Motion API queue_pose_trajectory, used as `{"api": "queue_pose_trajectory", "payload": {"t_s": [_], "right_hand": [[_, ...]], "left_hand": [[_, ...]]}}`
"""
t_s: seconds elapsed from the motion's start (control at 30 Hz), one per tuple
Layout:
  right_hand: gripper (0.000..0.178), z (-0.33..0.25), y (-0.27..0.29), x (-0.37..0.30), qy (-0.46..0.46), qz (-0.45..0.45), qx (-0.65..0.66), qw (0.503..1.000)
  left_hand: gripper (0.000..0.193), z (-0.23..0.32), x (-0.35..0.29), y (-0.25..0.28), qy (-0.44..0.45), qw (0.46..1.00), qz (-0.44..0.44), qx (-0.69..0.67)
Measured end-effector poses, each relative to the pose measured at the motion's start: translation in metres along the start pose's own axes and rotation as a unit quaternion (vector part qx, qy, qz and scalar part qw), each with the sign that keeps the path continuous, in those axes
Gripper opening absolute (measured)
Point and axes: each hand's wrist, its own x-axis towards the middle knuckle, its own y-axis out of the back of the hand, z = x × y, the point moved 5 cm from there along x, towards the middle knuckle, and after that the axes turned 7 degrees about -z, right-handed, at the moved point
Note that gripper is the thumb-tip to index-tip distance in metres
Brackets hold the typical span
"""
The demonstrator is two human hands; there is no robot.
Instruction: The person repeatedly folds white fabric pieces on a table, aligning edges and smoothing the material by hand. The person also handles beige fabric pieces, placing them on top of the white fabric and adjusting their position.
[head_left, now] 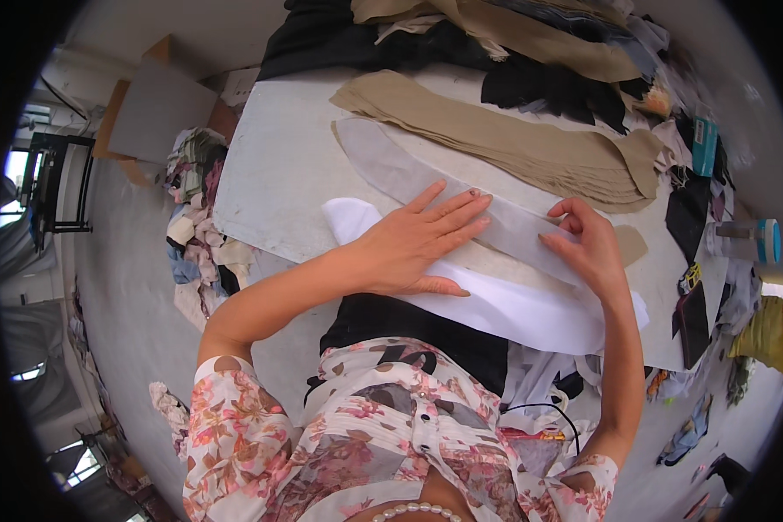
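My left hand (413, 245) lies flat with its fingers spread on a pale, curved strip of thin fabric (376, 160). My right hand (590, 245) rests near the strip's right end, its fingers bent and the thumb apart from the index finger. Beneath the pale strip, a khaki fabric piece (633, 245) shows at the right end. Nearer my body, a brighter white fabric piece (531, 311) lies along the table's front edge, partly covered by my left hand and forearm. Just beyond the strip is a layered stack of curved khaki fabric pieces (496, 139).
The pale table (265, 165) bears black cloth (322, 43) and more khaki fabric (531, 39) at its far side. A teal box (703, 146) and a clear container with a blue lid (767, 241) are at the right. Fabric scraps (202, 226) are heaped at the left edge.
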Motion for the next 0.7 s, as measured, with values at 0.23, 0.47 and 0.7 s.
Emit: {"api": "queue_pose_trajectory", "payload": {"t_s": [0.23,0.47,0.7], "right_hand": [[0.033,0.014,0.016,-0.011,-0.004,0.038,-0.005,0.999],[0.032,0.018,0.015,-0.013,0.003,0.068,-0.037,0.997],[0.033,0.021,0.016,-0.015,-0.002,0.059,-0.05,0.997]], "left_hand": [[0.085,-0.001,0.004,-0.006,-0.027,0.999,-0.01,-0.015],[0.092,0.01,0.01,0.005,-0.031,0.999,-0.031,0.009],[0.095,0.023,0.039,-0.004,-0.101,0.995,0.014,-0.023]]}}
